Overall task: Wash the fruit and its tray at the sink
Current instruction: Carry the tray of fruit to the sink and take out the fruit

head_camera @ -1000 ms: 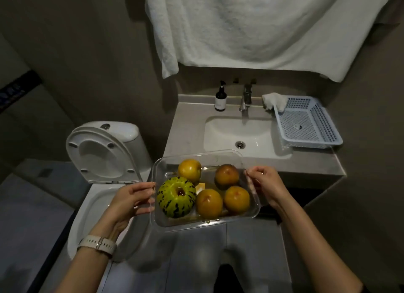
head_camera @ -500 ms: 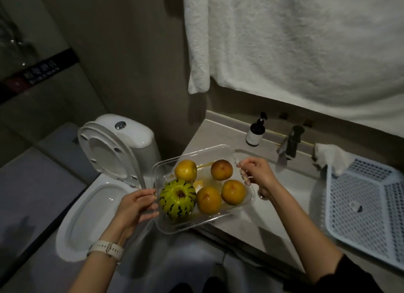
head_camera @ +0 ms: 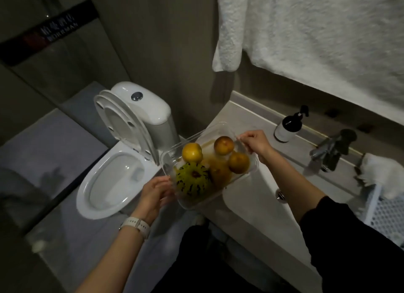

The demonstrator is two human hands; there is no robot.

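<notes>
A clear plastic tray [head_camera: 218,129] hangs over the left end of the sink counter [head_camera: 244,118], tilted. It holds a green striped melon [head_camera: 192,181], a yellow fruit [head_camera: 192,152] and several brown-orange round fruits [head_camera: 238,161]. My left hand [head_camera: 156,191] grips the tray's near-left edge. My right hand [head_camera: 254,143] grips its far-right edge. The white sink basin [head_camera: 258,196] lies just right of the tray, with the tap [head_camera: 330,149] at the back.
An open white toilet [head_camera: 113,179] stands left of the counter. A dark pump bottle [head_camera: 289,125] sits behind the basin. A white perforated basket [head_camera: 387,214] with a white cloth [head_camera: 380,172] is at the right edge. A white towel [head_camera: 317,35] hangs above.
The tray has been carried up and right, from in front of the counter to over its left end. The view has swung left and closer to the sink.
</notes>
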